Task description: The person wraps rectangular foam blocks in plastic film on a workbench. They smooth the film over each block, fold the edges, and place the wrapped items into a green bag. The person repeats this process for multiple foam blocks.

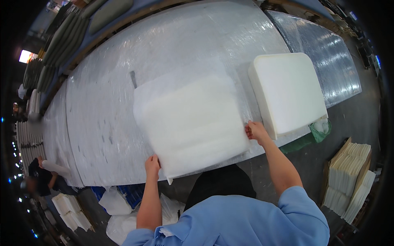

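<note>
In the head view, looking down, a person in a light blue short-sleeved shirt (242,221) stands at a wide worktable covered in shiny clear plastic film (98,123). A soft white sheet of batting (197,123), roughly square, lies flat on the film at the table's near edge, directly in front of the person, its nearest corner reaching the edge. The left hand (152,167) is at the sheet's left side, close to that corner, fingers curled together; whether they pinch the batting cannot be told. The right hand (256,132) is at the right side, fingers bent inward against the edge; its grip cannot be told either. Just beyond the right hand lies a thick white foam cushion (289,90) with rounded far corners. A green bag (321,130) shows beside its near right corner. On the floor at right are stacked white pads (349,176). Far left, a co-worker (41,176) is partly visible.
</note>
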### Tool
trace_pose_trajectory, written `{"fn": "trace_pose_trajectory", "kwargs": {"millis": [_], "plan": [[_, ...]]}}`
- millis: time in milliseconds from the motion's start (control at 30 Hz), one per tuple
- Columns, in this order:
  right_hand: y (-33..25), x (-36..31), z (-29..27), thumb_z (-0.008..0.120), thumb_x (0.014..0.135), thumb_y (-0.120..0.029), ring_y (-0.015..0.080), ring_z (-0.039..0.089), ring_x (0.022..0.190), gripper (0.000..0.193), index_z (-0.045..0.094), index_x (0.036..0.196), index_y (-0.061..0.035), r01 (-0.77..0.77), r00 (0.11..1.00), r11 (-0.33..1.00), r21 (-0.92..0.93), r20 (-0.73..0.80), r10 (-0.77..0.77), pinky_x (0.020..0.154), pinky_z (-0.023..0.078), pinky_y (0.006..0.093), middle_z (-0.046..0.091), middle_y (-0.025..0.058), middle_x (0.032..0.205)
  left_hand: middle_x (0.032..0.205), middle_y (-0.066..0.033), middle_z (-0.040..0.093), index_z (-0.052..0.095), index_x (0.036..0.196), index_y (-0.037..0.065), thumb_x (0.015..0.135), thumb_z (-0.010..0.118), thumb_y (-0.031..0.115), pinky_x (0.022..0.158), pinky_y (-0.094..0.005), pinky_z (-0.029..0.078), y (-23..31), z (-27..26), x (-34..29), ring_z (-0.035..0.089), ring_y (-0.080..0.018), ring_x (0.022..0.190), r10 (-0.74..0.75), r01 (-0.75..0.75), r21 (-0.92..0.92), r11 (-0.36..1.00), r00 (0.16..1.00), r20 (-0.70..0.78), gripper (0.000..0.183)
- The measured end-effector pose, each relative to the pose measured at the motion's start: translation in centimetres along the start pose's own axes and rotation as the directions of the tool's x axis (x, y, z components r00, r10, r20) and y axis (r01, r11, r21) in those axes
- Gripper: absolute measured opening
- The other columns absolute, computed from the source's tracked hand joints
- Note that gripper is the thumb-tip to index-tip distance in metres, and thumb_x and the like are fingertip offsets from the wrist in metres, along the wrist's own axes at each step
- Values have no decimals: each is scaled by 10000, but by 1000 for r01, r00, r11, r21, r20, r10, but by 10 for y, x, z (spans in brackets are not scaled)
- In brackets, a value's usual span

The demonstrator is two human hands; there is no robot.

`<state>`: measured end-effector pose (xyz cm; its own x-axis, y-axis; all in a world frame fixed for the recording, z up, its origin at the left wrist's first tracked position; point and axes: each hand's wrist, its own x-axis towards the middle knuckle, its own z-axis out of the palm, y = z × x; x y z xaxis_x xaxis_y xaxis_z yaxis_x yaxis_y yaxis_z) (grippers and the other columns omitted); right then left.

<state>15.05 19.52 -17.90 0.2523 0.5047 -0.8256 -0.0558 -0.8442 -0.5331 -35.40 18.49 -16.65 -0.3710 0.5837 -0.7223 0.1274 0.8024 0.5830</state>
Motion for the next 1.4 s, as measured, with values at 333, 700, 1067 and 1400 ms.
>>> {"fn": "trace_pose_trajectory", "kwargs": {"millis": [333, 700, 1067, 1400], "plan": [[49, -3, 43, 438, 1063, -461, 281, 630, 1053, 601, 661, 1205, 79, 149, 974, 980, 130, -189, -123, 932, 467, 372, 687, 211, 1152, 1169, -102, 699, 608, 1278, -14, 1074, 480, 365, 926, -363, 533, -9, 25, -20, 665, -217, 1043, 2, 26, -422, 906, 998, 65, 450], [41, -18, 49, 369, 1043, -568, 381, 604, 1132, 691, 718, 1104, 26, 153, 944, 971, -183, -264, -198, 992, 448, 447, 648, 257, 1138, 1342, -159, 626, 549, 1357, -40, 1096, 384, 412, 1042, -406, 505, -16, 20, -7, 618, -279, 1201, -4, 193, -604, 773, 954, 301, 548], [24, -15, 50, 317, 1034, -583, 451, 627, 1087, 670, 746, 1116, -75, 34, 896, 825, -564, -348, -275, 979, 449, 588, 683, 251, 1125, 1209, -193, 691, 635, 1252, -67, 1045, 430, 469, 967, -425, 502, 2, 7, 9, 661, -304, 1116, -23, 35, 330, 943, 999, -39, 611], [-58, 55, 48, 476, 1059, -459, 204, 584, 1009, 527, 675, 1148, 21, 400, 879, 902, -163, -209, -428, 927, 454, 329, 678, 110, 1088, 1071, -66, 683, 650, 1201, 17, 1042, 514, 472, 777, -335, 485, 73, 3, 67, 597, -155, 867, 18, -41, -329, 944, 997, -73, 501]]}}
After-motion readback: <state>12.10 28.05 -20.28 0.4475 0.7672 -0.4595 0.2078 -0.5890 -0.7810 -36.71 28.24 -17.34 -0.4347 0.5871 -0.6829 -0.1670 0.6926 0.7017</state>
